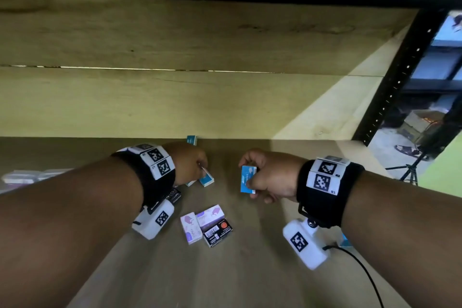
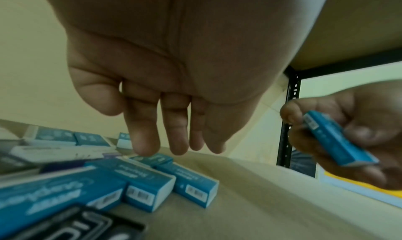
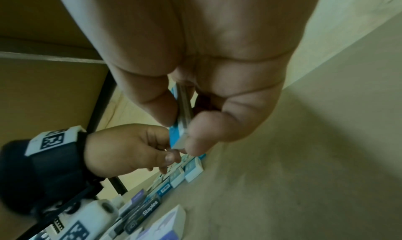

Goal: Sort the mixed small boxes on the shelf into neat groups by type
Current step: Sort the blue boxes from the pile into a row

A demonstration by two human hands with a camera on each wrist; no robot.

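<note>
Now the right hand (image 1: 268, 175) pinches a small blue cardboard box (image 1: 248, 179) between thumb and fingers, lifted above the matte wooden shelf (image 1: 250, 257). The left hand (image 1: 190, 161) has straight, relaxed fingers (image 2: 144, 137) pointing down over a row of similar blue boxes (image 2: 174, 180). Nearer lie two pale purple boxes (image 1: 200, 222) and a glossy black box (image 1: 217, 231), all rectangular, touching each other.

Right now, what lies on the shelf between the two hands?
Nothing: in the head view the shelf between the left hand and the right hand, which holds a blue box, is bare.
</note>
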